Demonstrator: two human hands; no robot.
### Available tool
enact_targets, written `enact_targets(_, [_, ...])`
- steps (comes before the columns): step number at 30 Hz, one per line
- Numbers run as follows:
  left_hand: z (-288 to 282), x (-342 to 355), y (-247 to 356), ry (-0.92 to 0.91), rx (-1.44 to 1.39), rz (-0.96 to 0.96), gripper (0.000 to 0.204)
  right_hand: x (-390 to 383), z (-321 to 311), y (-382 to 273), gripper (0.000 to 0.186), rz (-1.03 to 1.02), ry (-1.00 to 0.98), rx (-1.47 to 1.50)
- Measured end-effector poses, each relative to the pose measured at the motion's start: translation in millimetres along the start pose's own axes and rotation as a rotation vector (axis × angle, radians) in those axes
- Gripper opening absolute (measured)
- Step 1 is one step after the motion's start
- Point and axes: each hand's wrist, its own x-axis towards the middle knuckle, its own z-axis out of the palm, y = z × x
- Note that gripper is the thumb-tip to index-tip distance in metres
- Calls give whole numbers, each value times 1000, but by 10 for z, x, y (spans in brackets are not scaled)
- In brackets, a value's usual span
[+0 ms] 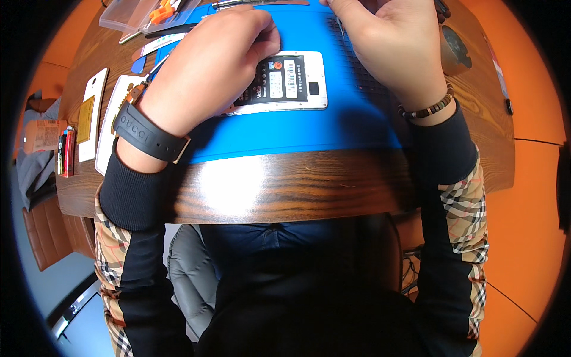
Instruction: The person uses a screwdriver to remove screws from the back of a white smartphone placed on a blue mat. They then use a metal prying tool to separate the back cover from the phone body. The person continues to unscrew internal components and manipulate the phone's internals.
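Note:
A white smartphone (319, 66) without its back cover lies on a blue work mat (279, 134), its black battery (284, 98) with printed labels facing up. My left hand (223, 65) rests over the phone's left part and hides it. The fingers are curled in, and whatever they hold, if anything, is hidden. Up and to the right of the phone, my right hand (392, 44) hovers above the mat's dark gridded area (363, 71). Its thumb and fingers are drawn together at the upper edge of view, their tips partly cut off. A thin metallic sliver shows beneath it.
White phone covers (90, 122) lie on the wooden table (309, 184) at left, beside a red box (67, 153). A blue pick (139, 64) and several tools lie near a clear plastic box (125, 15) with orange items. A dark round container (455, 50) stands at right.

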Motion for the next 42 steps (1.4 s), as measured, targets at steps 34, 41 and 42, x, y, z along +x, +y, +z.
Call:
enact_targets(34, [-171, -34, 3, -58, -357, -284, 7, -99, 154, -105, 9, -59, -511, -555])
enact_targets(41, [-168, -26, 24, -45, -335, -274, 5, -103, 179, -109, 9, -43, -518, -576])
enact_targets(42, [-167, -24, 24, -42, -329, -270, 5, -106, 177, -108, 9, -28, -519, -586])
